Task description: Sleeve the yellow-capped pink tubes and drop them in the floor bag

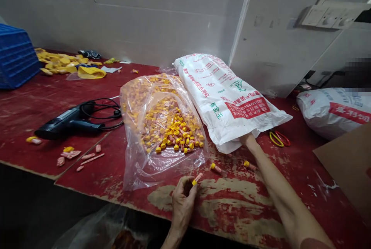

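Observation:
My left hand (184, 198) pinches a small yellow-capped tube (197, 179) with pinkish contents, just above the worn table front. Reaching into the mouth of a white printed sack (228, 98) is my right hand (248, 139); its fingers are hidden inside, so their state does not show. Between the hands, two more capped tubes (216, 168) lie on the table. Left of the sack, a clear plastic bag (136, 171) lies open toward me, full of the same yellow-capped tubes (174, 133).
On the red table (95, 179) lie a black heat gun (72, 121) with its cord, loose pink pieces (71, 154), and scissors (279, 139) with yellow and red handles. A blue crate (17, 55) and yellow pieces (60, 61) are at the left. Another sack (333, 110) and cardboard (348, 167) are right.

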A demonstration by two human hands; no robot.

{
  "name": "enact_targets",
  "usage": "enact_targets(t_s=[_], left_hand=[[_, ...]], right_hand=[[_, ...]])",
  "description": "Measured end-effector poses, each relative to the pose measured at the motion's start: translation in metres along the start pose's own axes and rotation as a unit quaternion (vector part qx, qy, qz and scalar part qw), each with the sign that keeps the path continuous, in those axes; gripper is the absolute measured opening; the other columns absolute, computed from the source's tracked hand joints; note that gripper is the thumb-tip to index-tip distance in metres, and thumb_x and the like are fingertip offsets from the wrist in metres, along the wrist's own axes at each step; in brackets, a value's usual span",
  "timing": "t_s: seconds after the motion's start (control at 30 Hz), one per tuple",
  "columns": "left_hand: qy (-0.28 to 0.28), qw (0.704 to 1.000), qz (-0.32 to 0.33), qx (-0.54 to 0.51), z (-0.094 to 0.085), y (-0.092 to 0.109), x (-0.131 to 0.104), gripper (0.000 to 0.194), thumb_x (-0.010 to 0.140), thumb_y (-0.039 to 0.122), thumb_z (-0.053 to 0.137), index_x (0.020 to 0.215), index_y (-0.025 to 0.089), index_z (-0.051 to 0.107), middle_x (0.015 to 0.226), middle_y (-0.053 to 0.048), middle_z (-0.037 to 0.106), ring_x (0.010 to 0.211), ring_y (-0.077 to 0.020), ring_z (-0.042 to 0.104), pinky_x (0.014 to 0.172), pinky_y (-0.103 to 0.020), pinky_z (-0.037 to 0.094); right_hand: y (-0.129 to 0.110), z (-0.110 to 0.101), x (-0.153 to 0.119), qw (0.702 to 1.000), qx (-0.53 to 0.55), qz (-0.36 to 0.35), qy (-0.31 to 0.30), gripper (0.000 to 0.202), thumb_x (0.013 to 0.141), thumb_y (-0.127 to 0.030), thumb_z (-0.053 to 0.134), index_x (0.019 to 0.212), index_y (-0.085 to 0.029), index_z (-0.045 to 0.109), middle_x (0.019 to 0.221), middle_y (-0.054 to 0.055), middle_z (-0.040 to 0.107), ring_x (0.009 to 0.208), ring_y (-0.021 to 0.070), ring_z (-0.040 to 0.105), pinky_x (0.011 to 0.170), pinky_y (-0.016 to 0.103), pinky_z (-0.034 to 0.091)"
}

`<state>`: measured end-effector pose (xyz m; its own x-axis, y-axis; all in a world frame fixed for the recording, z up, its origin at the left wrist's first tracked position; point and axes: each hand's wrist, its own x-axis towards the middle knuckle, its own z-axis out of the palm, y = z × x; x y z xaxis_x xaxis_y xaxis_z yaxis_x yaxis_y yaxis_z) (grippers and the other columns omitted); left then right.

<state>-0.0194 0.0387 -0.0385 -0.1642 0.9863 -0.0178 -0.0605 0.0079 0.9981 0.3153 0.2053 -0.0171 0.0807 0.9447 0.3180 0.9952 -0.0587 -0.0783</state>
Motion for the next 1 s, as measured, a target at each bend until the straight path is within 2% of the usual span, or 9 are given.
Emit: enact_targets(t_s=[0.1, 0.2, 0.23, 0.33, 0.4, 0.47, 0.73, 0.87, 1.0], left_hand=[[0.013, 0.999, -0.031, -0.04, 0.002, 0.006, 0.0, 0.03, 0.062, 0.037, 0.073, 0.084, 0.019, 0.064, 0.079, -0.002, 0.066, 0.074, -0.0159, 0.063, 0.069, -0.026, 0.051], [-0.008, 0.994, -0.068, -0.081, 0.005, 0.016, -0.002, 0.029, 0.06, 0.037, 0.074, 0.081, 0.019, 0.064, 0.074, 0.0, 0.064, 0.07, -0.0141, 0.061, 0.065, -0.024, 0.05], [-0.027, 0.992, -0.083, -0.091, 0.006, 0.019, -0.003, 0.029, 0.061, 0.037, 0.074, 0.082, 0.019, 0.064, 0.075, 0.0, 0.064, 0.069, -0.0137, 0.06, 0.065, -0.024, 0.05], [-0.08, 0.987, -0.1, -0.096, 0.013, 0.025, -0.008, 0.027, 0.065, 0.035, 0.072, 0.085, 0.019, 0.066, 0.08, -0.001, 0.064, 0.071, -0.0137, 0.06, 0.067, -0.024, 0.05], [-0.097, 0.988, -0.084, -0.081, 0.017, 0.027, -0.012, 0.024, 0.066, 0.033, 0.072, 0.084, 0.018, 0.067, 0.083, -0.002, 0.065, 0.076, -0.0148, 0.061, 0.07, -0.024, 0.05], [-0.101, 0.99, -0.071, -0.071, 0.02, 0.028, -0.015, 0.023, 0.066, 0.031, 0.073, 0.083, 0.018, 0.068, 0.083, -0.003, 0.065, 0.08, -0.0161, 0.062, 0.073, -0.025, 0.05], [-0.052, 0.998, -0.038, -0.025, 0.023, 0.023, -0.034, 0.026, 0.076, 0.033, 0.062, 0.097, 0.02, 0.071, 0.095, -0.006, 0.073, 0.089, -0.0216, 0.067, 0.082, -0.032, 0.052], [-0.077, 0.996, 0.008, 0.052, 0.023, 0.021, -0.039, 0.029, 0.082, 0.025, 0.052, 0.105, 0.021, 0.069, 0.104, -0.006, 0.072, 0.098, -0.0212, 0.066, 0.089, -0.032, 0.05], [-0.134, 0.977, 0.088, 0.143, 0.019, 0.03, -0.024, 0.025, 0.085, 0.022, 0.048, 0.097, 0.021, 0.07, 0.09, -0.004, 0.073, 0.085, -0.0173, 0.068, 0.078, -0.027, 0.053]], right_hand=[[-0.002, -0.022, -0.022, 1.0, 0.028, -0.005, -0.003, 0.027, 0.076, -0.017, 0.047, 0.096, -0.009, 0.065, 0.096, 0.018, 0.066, 0.093, 0.0267, 0.059, 0.084, 0.038, 0.045], [-0.027, -0.046, -0.069, 0.974, 0.215, 0.047, 0.058, 0.032, 0.083, -0.034, 0.047, 0.105, -0.014, 0.058, 0.1, 0.013, 0.063, 0.086, 0.0219, 0.059, 0.076, 0.034, 0.048], [-0.04, -0.053, -0.088, 0.931, 0.344, 0.098, 0.076, 0.033, 0.084, -0.041, 0.049, 0.105, -0.016, 0.056, 0.093, 0.009, 0.064, 0.078, 0.0189, 0.059, 0.07, 0.031, 0.049], [-0.084, -0.069, -0.143, 0.797, 0.583, 0.151, -0.043, 0.033, 0.079, -0.048, 0.058, 0.095, -0.019, 0.056, 0.082, 0.003, 0.064, 0.064, 0.0143, 0.058, 0.061, 0.026, 0.048], [-0.109, -0.075, -0.167, 0.743, 0.643, 0.158, -0.098, 0.031, 0.078, -0.046, 0.061, 0.093, -0.019, 0.056, 0.079, 0.002, 0.063, 0.063, 0.0137, 0.059, 0.061, 0.025, 0.047], [-0.127, -0.079, -0.179, 0.724, 0.662, 0.148, -0.125, 0.029, 0.079, -0.044, 0.061, 0.093, -0.02, 0.056, 0.084, 0.002, 0.064, 0.068, 0.0142, 0.06, 0.065, 0.026, 0.049], [-0.153, -0.076, -0.192, 0.852, 0.508, -0.058, -0.118, 0.02, 0.089, -0.031, 0.049, 0.102, -0.023, 0.063, 0.101, 0.006, 0.063, 0.096, 0.0187, 0.058, 0.086, 0.031, 0.046], [-0.161, -0.057, -0.202, 0.881, 0.465, -0.083, -0.034, 0.02, 0.092, -0.028, 0.045, 0.102, -0.023, 0.061, 0.093, 0.005, 0.063, 0.087, 0.0166, 0.059, 0.077, 0.028, 0.049], [-0.151, -0.043, -0.195, 0.899, 0.42, -0.125, -0.001, 0.02, 0.093, -0.027, 0.044, 0.104, -0.021, 0.059, 0.094, 0.006, 0.063, 0.088, 0.0166, 0.059, 0.077, 0.029, 0.049]])
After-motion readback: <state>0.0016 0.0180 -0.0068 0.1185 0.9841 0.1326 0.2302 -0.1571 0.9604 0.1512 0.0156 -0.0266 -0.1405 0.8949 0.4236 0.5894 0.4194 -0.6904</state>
